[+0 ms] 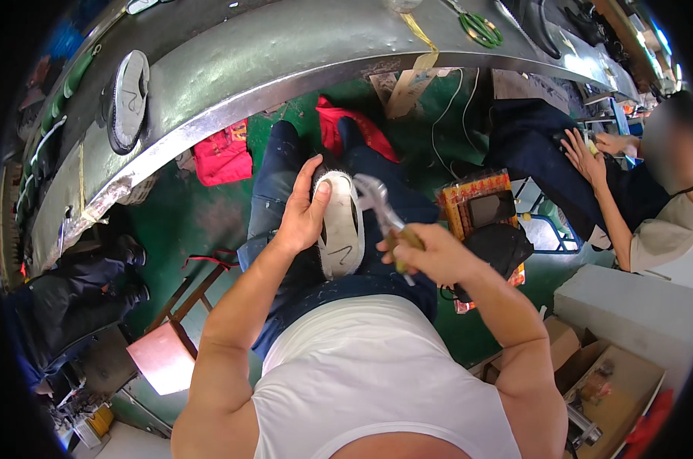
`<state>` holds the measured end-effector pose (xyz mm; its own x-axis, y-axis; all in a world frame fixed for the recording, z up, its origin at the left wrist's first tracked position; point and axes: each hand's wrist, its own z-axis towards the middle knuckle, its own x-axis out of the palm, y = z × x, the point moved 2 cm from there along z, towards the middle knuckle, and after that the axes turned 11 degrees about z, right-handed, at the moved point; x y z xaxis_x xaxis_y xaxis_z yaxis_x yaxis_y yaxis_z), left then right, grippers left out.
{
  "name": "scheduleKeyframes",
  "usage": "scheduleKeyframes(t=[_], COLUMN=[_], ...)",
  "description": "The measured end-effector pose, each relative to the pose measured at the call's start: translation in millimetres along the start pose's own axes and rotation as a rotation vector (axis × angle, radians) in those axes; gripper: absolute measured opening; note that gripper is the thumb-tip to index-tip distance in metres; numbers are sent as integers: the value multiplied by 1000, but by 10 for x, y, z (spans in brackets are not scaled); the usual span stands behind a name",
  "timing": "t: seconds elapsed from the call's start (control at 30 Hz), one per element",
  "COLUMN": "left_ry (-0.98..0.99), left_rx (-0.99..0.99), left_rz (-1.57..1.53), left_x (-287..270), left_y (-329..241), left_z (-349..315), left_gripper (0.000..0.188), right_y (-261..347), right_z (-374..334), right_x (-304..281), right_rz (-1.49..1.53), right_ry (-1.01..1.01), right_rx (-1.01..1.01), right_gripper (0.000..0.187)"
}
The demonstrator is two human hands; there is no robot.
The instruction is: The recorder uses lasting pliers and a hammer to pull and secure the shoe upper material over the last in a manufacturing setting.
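Across my thighs lies a shoe (pixel 342 239), its pale underside facing up with a dark curved mark near the heel end. My left hand (pixel 304 213) is closed around its far left end, thumb pressed on the underside. My right hand (pixel 436 254) grips a pair of lasting pliers (pixel 384 208) by the yellowish-brown handles. Their metal head is slightly blurred and hangs just beside the shoe's right edge; whether it touches the shoe I cannot tell.
A curved metal bench (pixel 232 69) spans the far side, bearing another upturned shoe (pixel 129 103) and green-handled scissors (pixel 480 29). A pink-topped stool (pixel 163 357) stands left. At right are a black cap (pixel 498 249), an open cardboard box (pixel 618 382) and a co-worker's arm (pixel 615 210).
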<state>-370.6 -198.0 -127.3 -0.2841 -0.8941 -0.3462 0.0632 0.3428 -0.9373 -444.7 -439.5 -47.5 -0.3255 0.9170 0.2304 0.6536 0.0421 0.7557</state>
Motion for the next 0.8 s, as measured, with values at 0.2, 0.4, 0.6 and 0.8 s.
scheduleKeyframes(t=[0.2,0.4,0.6,0.8], left_ry=[2,-2,3,125], left_rx=[-23,-62,-232,-172], left_rz=[29,149,-109,-254], left_x=[41,22,2,-185], left_y=[20,46,312,381], left_z=[-16,60,131,304], left_gripper=[54,54,48,43], right_y=[-87,243,59,-153], right_z=[295,439,827,1031], right_x=[101,18,-92,31], right_rz=[40,205,-632,-669], right_ry=[63,111,-1,-255], right_rx=[-30,134,-204,-551], right_gripper=[32,26,21,20])
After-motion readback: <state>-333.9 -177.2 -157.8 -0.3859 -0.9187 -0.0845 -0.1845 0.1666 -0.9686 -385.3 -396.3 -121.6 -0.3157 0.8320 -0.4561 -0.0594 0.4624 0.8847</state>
